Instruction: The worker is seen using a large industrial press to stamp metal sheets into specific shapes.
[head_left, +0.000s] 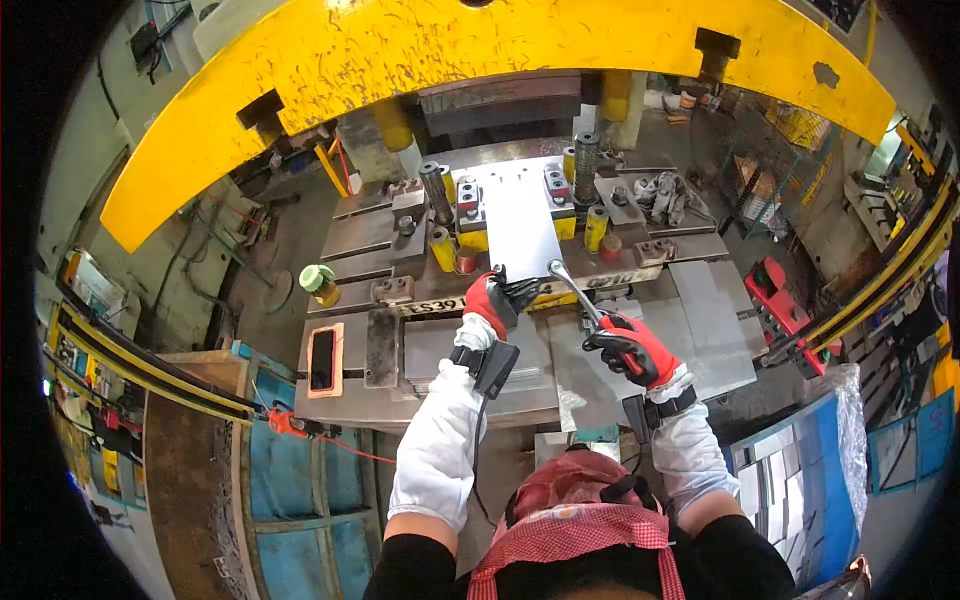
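A bright, flat metal sheet (522, 225) lies lengthwise in the die in the middle of the press bed. At its near left corner is my left hand (497, 302), in a red glove with dark finger pads; the fingers are closed at the sheet's edge. My right hand (636, 350), gloved the same way, is wrapped round a long silver hand tool (580, 292) with a rounded head. That head meets the sheet's near right corner, and the tool slants down to my palm.
Stacked grey plates (440, 350) lie near left, more plates (710, 320) at right. A phone (322, 358) and a green-lidded jar (318, 283) sit at left. Guide posts (586, 165) flank the die; a yellow press beam (480, 45) spans above. Rags (662, 198) lie right.
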